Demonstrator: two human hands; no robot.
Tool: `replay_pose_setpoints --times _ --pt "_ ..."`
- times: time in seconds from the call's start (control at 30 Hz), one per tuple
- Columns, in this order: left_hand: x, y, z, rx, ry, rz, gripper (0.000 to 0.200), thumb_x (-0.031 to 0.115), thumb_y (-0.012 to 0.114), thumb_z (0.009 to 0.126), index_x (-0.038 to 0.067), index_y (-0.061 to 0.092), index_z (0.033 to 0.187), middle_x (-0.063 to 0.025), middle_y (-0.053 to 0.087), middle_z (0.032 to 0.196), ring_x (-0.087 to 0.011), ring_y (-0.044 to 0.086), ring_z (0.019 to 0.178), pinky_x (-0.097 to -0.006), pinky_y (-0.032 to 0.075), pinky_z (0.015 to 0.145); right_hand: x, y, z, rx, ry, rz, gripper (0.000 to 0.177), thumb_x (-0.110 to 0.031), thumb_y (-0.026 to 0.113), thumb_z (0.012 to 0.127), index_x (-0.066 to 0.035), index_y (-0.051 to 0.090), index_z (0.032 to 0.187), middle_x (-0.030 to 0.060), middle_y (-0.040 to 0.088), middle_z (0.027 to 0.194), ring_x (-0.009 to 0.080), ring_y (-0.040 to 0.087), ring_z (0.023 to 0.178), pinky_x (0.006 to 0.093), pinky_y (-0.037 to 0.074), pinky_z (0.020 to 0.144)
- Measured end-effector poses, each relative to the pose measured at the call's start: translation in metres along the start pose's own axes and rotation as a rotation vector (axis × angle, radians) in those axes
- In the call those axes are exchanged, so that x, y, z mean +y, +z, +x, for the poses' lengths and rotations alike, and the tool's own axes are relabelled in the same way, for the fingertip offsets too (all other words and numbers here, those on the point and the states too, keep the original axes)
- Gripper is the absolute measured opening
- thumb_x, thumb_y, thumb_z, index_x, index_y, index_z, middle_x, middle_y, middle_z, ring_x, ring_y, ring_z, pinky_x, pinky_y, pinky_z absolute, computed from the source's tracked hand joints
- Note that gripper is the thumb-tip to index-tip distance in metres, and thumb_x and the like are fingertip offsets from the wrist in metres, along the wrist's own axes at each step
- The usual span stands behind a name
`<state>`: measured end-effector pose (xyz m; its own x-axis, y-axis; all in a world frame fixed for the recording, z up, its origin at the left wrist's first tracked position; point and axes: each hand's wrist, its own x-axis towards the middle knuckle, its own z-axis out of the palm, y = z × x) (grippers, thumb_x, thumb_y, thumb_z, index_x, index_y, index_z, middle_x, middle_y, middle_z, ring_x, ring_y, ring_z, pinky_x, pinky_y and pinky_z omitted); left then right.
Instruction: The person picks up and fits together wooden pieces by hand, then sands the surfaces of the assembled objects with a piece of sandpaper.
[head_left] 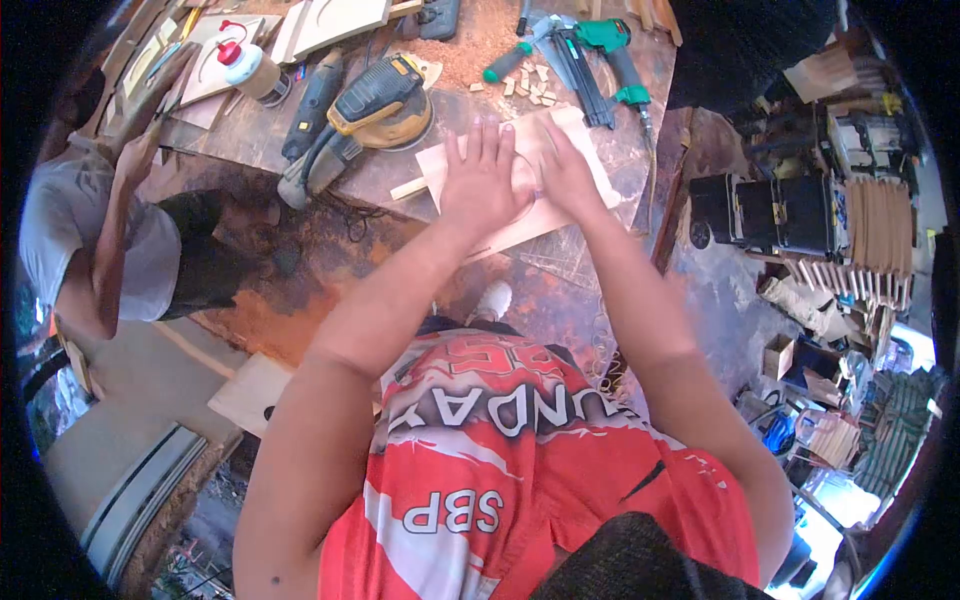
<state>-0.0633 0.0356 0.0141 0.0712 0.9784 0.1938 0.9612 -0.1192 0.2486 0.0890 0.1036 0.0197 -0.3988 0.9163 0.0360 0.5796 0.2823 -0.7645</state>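
A pale wooden panel [515, 232] with a curved line on its face lies tilted near the workbench's front edge. My left hand [487, 180] rests flat on it, fingers stretched and slightly spread. Beside it, my right hand [568, 172] also lies on the panel, its fingers extended and its thumb close to the left hand. Neither hand grips anything that I can see. A narrow wood strip [408, 188] pokes out from the panel's left side. Just beyond the panel sit several small wood blocks [530, 85] and a green-and-black nail gun [605, 65] with a hose.
To the left are a yellow-and-black sander [380, 95], a slim corded power tool [315, 105] and a red-capped bottle [255, 75]. A green-handled tool [507, 62] lies amid sawdust. Another person [110, 220] stands at left. Black cases [765, 213] and stacked wood [880, 225] are at right.
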Motion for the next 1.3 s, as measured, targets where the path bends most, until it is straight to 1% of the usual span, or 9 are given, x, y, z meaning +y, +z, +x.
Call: replay_pose_setpoints --times 0.1,0.2,0.3,0.5,0.7,0.87,0.97,1.13,1.3 --pt "0.0 -0.002 0.0 0.007 -0.007 -0.027 0.09 0.061 0.056 0.086 -0.002 0.032 0.146 -0.0255 0.034 0.15 -0.0387 0.026 0.144 -0.0614 0.013 0.115 0.008 -0.027 -0.083 -0.084 -0.05 -0.085 0.053 0.003 0.043 0.089 -0.001 0.041 0.142 0.0254 0.05 0.138 0.038 0.047 0.13 0.0389 0.036 0.111" --pt "0.0 0.0 -0.001 0.013 -0.004 -0.04 0.09 0.062 0.055 0.086 -0.002 0.032 0.146 -0.0253 0.035 0.15 -0.039 0.027 0.143 -0.0621 0.013 0.115 -0.003 -0.029 -0.095 -0.032 -0.039 -0.11 0.051 0.006 0.044 0.087 0.001 0.045 0.138 0.0254 0.049 0.139 0.038 0.045 0.132 0.0384 0.034 0.113" --pt "0.0 -0.001 -0.001 0.023 0.001 -0.03 0.089 0.061 0.056 0.086 -0.002 0.033 0.145 -0.0252 0.035 0.149 -0.0392 0.028 0.142 -0.0629 0.013 0.114 0.002 -0.014 -0.068 0.085 -0.191 -0.172 0.049 0.008 0.045 0.085 0.002 0.051 0.133 0.0248 0.05 0.139 0.0377 0.046 0.132 0.0393 0.035 0.113" --pt "-0.002 -0.003 -0.002 0.018 0.003 -0.061 0.089 0.059 0.059 0.085 -0.001 0.033 0.146 -0.0254 0.032 0.151 -0.0384 0.026 0.144 -0.0628 0.012 0.114 0.014 0.007 -0.038 0.145 -0.249 -0.117 0.049 0.011 0.045 0.081 0.001 0.055 0.129 0.0227 0.053 0.136 0.0361 0.05 0.128 0.0391 0.039 0.11" --pt "-0.002 0.003 -0.001 -0.023 -0.005 0.002 0.09 0.061 0.055 0.086 0.0 0.031 0.147 -0.0241 0.031 0.153 -0.038 0.024 0.145 -0.0614 0.009 0.115 0.009 0.02 0.046 0.061 -0.284 -0.018 0.047 0.01 0.045 0.085 0.0 0.054 0.13 0.0224 0.054 0.136 0.0355 0.05 0.129 0.0393 0.038 0.111" --pt "-0.003 0.002 -0.001 -0.005 -0.019 -0.042 0.09 0.062 0.053 0.087 -0.001 0.031 0.148 -0.0236 0.032 0.152 -0.0371 0.024 0.145 -0.0611 0.009 0.115 0.024 -0.009 -0.065 0.003 -0.198 -0.048 0.046 0.009 0.046 0.086 -0.001 0.055 0.13 0.0206 0.053 0.138 0.0334 0.049 0.131 0.0379 0.037 0.111" --pt "-0.002 -0.002 -0.001 -0.046 -0.002 -0.02 0.091 0.062 0.054 0.087 -0.001 0.031 0.148 -0.0236 0.032 0.152 -0.0366 0.025 0.145 -0.0614 0.011 0.115 0.008 -0.008 -0.055 0.026 -0.152 -0.022 0.046 0.008 0.045 0.086 -0.002 0.055 0.13 0.0206 0.053 0.138 0.0336 0.049 0.13 0.0379 0.037 0.111" --pt "-0.001 -0.001 -0.002 -0.006 0.009 0.011 0.091 0.062 0.055 0.086 -0.001 0.031 0.147 -0.0245 0.033 0.151 -0.0368 0.025 0.145 -0.0617 0.011 0.115 0.005 0.015 0.047 -0.008 -0.182 0.035 0.044 0.006 0.045 0.088 -0.002 0.053 0.13 0.0211 0.053 0.137 0.0336 0.049 0.13 0.0376 0.037 0.11" --pt "-0.002 0.001 0.0 0.003 -0.01 -0.022 0.091 0.063 0.055 0.086 -0.002 0.032 0.147 -0.0253 0.033 0.151 -0.0375 0.025 0.144 -0.0624 0.011 0.115 0.026 -0.01 -0.066 0.011 -0.167 0.01 0.046 0.007 0.045 0.088 -0.003 0.052 0.132 0.0223 0.053 0.136 0.035 0.049 0.13 0.0377 0.036 0.111"
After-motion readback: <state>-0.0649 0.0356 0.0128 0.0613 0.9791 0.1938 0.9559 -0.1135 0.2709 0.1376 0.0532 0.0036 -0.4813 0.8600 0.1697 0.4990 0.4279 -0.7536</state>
